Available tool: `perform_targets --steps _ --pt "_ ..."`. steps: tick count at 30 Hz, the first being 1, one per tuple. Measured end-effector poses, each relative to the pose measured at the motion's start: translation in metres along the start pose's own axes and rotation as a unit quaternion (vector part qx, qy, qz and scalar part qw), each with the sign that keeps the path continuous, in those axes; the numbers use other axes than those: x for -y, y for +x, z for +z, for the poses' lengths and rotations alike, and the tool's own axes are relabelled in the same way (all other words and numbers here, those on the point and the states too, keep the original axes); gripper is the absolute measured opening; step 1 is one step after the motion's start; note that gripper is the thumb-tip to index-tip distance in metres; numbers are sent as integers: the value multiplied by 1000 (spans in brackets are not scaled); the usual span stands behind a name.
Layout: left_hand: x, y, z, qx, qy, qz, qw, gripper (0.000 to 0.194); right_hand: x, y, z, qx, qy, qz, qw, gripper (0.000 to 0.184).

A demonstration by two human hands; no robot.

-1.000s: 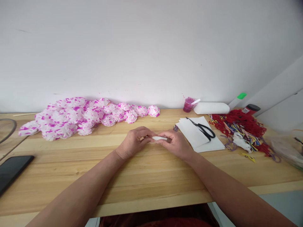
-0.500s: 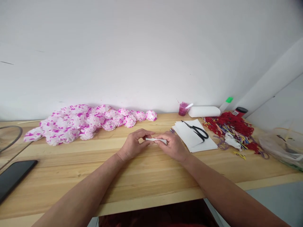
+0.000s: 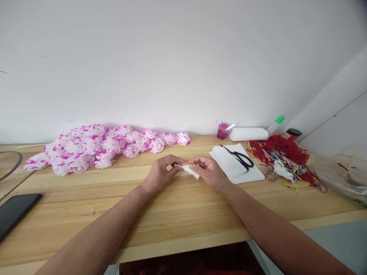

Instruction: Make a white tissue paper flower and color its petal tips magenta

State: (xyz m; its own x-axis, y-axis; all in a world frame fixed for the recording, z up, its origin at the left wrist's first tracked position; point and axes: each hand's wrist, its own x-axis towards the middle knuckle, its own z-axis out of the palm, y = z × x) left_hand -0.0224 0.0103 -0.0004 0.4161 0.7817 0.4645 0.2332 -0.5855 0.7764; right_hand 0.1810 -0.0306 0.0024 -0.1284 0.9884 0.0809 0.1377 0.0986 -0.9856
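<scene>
Over the middle of the wooden table (image 3: 177, 214), both my hands pinch a small folded strip of white tissue paper (image 3: 191, 170). My left hand (image 3: 160, 172) grips its left end with thumb and fingers curled. My right hand (image 3: 208, 171) holds the right end, fingers bent around it. The strip now tilts down to the right between them, just above the tabletop.
A heap of white-and-pink paper flowers (image 3: 94, 147) lies at the back left. Black scissors (image 3: 239, 156) rest on a stack of white sheets (image 3: 243, 170) to the right. Beyond are a pink cup (image 3: 223, 131), a white roll (image 3: 248, 134), red and coloured yarn (image 3: 282, 152). A black phone (image 3: 15, 212) lies far left.
The folded paper strip has turned from level to slanting down to the right, and my right fingers have shifted their grip on it. Both hands stay in the same spot.
</scene>
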Motion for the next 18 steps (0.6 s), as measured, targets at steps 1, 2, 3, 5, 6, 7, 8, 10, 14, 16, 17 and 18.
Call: perform_targets --steps 1,2,3,5,6,7,8,10,14,16,17,18 --pt "0 0 0 2 -5 2 1000 17 -1 1 0 3 34 20 999 30" --pt "0 -1 0 5 -9 5 1000 16 -3 3 -1 5 59 37 998 32" --pt "0 -1 -1 7 -14 5 1000 15 -4 4 -1 4 74 50 996 33" --pt "-1 0 -2 8 -21 1 1000 14 -5 3 -2 0 70 62 996 34" --pt "-2 0 -2 5 -22 -4 1000 15 -4 2 -3 -6 48 51 998 33" --pt "-3 0 -3 2 -24 -9 1000 16 -3 1 -4 -16 10 26 999 32" --pt "-4 1 -3 -1 -26 -15 1000 17 -1 -1 -4 -28 -40 -11 999 32" --pt "-6 1 -3 -1 -32 -26 999 19 3 -6 -2 -47 -165 -104 980 42" --pt "-6 0 -2 6 -31 -45 998 23 4 -10 10 -56 -342 -232 909 72" --pt "-5 -1 -1 10 -30 -49 998 24 0 -9 14 -56 -360 -234 901 63" --pt "-4 -1 -1 12 -30 -50 998 24 -2 -8 14 -56 -360 -226 904 57" --pt "-3 -1 -1 14 -30 -50 998 24 -3 -7 13 -53 -357 -216 907 53"
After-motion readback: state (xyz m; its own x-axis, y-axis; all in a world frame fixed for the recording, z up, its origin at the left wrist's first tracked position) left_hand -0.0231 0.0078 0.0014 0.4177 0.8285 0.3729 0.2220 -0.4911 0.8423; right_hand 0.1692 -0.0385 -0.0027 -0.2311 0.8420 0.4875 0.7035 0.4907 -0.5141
